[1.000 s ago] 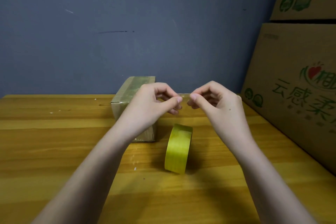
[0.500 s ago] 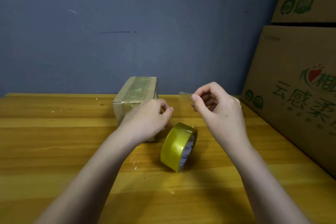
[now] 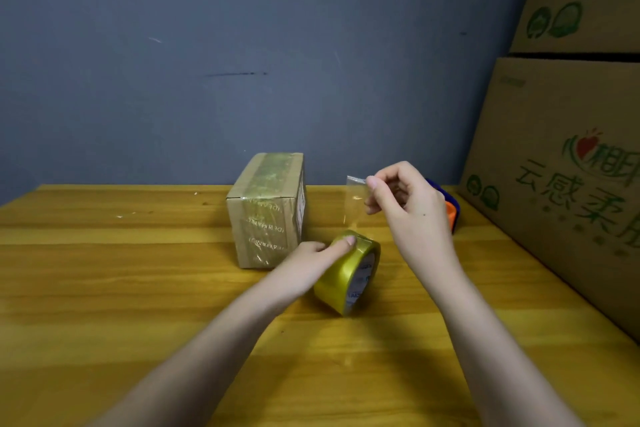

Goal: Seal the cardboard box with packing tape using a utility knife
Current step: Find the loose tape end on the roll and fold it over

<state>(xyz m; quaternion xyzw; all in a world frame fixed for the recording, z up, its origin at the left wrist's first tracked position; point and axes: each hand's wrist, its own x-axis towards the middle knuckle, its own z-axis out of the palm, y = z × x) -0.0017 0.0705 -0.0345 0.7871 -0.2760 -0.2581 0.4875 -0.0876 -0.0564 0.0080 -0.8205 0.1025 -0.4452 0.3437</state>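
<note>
A small cardboard box with tape over its top and front stands on the wooden table. A yellowish roll of packing tape rests tilted just right of the box. My left hand presses on the roll's top, thumb on the outer band. My right hand pinches the free end of a clear tape strip pulled up from the roll. An orange and blue object, possibly the utility knife, peeks out behind my right hand.
Two large printed cardboard cartons are stacked along the table's right side. A blue-grey wall closes off the back edge of the table.
My left hand let go of the tape end and dropped onto the roll. My right hand kept the end and the strip lengthened upward. The roll tipped over toward the right.
</note>
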